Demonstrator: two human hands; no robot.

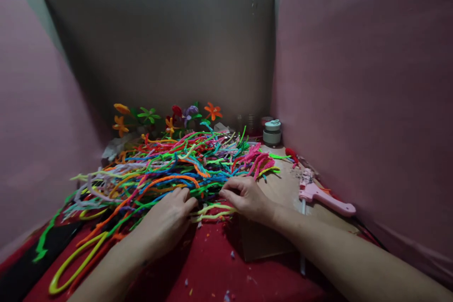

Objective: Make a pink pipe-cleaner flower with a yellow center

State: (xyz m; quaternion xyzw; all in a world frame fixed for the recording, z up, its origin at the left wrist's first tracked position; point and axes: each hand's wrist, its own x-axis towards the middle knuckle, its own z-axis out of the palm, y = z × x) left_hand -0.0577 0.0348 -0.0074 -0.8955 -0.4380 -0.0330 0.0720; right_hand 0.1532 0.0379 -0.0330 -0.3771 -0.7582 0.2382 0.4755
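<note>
A large heap of fuzzy pipe cleaners [166,170] in many colours covers the middle of the table. At its near edge, my left hand [173,210] has its fingers curled down among the strands; what lies under the fingertips is hidden. My right hand [249,198] is a short way to the right, thumb and index finger brought together in a pinch at the heap's edge. Anything between those fingertips is too small to make out. Several pale yellow pipe cleaners [214,210] lie between the two hands, their right ends passing under my right hand.
Pipe-cleaner flowers [213,111] stand behind the heap. On the right, a pink hot glue gun [327,200] rests on brown cardboard [269,240], with a lidded jar [272,133] farther back. Pink side panels [364,80] and a dark back panel [159,52] enclose the red-covered table [208,269].
</note>
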